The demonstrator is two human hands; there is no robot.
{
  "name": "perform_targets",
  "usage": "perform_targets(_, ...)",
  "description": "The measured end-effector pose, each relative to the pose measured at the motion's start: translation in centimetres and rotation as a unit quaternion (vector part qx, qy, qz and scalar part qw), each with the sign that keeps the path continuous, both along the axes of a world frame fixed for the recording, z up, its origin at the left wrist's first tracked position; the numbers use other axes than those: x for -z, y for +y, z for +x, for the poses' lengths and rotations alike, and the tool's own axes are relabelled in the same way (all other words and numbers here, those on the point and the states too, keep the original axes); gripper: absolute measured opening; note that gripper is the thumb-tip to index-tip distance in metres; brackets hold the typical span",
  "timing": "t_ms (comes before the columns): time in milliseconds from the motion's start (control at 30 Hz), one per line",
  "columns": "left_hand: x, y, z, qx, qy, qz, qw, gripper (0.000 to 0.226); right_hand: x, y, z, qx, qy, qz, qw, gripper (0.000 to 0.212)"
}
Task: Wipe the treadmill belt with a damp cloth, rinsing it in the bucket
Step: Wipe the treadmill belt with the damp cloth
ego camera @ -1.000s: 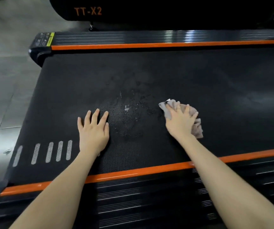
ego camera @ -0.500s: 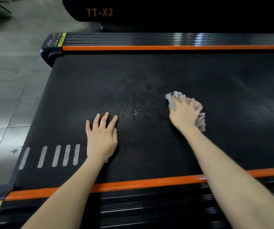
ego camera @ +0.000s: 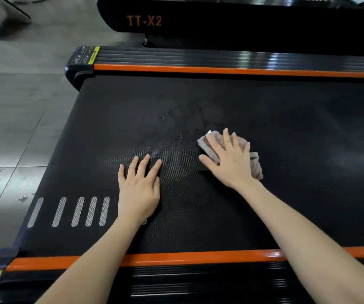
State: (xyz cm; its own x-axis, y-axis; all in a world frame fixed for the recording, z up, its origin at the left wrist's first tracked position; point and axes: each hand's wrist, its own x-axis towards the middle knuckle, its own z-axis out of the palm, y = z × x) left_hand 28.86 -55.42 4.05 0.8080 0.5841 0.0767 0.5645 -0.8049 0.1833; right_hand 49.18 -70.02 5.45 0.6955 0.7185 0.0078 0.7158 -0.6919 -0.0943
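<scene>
The black textured treadmill belt (ego camera: 297, 176) fills the middle of the view, with a damp, streaky patch near its centre. A crumpled pinkish-grey cloth (ego camera: 256, 164) lies on the belt under my right hand (ego camera: 231, 160), whose straight, spread fingers press it flat. My left hand (ego camera: 139, 187) rests palm down on the belt to the left of the wet patch, fingers straight and spread. No bucket is in view.
Orange-trimmed side rails run along the far edge (ego camera: 220, 70) and the near edge (ego camera: 176, 258) of the belt. A second black treadmill marked TT-X2 (ego camera: 143, 20) stands behind. Grey floor tiles (ego camera: 12, 119) with water drops lie to the left.
My right hand has slid the cloth a little to the left over the wet patch, and the glistening drops are smeared away. My left hand stays flat in the same spot.
</scene>
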Motion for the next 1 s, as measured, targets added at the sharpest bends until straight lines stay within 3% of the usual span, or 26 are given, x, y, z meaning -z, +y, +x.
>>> perform_targets(167, -0.8, -0.2, 0.0, 0.0, 0.013, -0.009, 1.0, 0.059, 0.1, 0.7, 0.9, -0.097, -0.015, 0.03, 0.995, 0.044)
perform_targets(300, -1.6, 0.9, 1.2, 0.001, -0.048, -0.045, 0.998, 0.049, 0.6, 0.8, 2.0, -0.112, -0.037, 0.028, 0.993, 0.036)
perform_targets(400, -2.5, 3.9, 4.9, 0.004, -0.05, -0.004, 0.999, 0.038, 0.8, 1.2, 2.8, -0.11, -0.028, 0.075, 0.991, 0.035)
perform_targets(567, -0.8, 7.2, 9.9, -0.039, 0.051, -0.007, 0.998, 0.051, 1.7, 2.9, 6.6, -0.053, -0.034, 0.083, 0.995, 0.034)
perform_targets(800, 0.6, 7.7, 10.2, -0.046, 0.017, 0.012, 0.999, 0.052, -0.3, 8.9, 10.9, 0.056, -0.002, 0.046, 0.997, 0.039)
perform_targets(900, 0.5, 7.6, 10.2, -0.045, 0.018, 0.008, 0.999, 0.051, 0.6, 6.6, 4.1, -0.141, -0.025, 0.046, 0.989, 0.043)
perform_targets(1000, 0.5, 7.8, 10.1, -0.042, 0.027, 0.009, 0.999, 0.051, 1.0, 2.0, -0.1, -0.334, 0.025, 0.082, 0.939, 0.036)
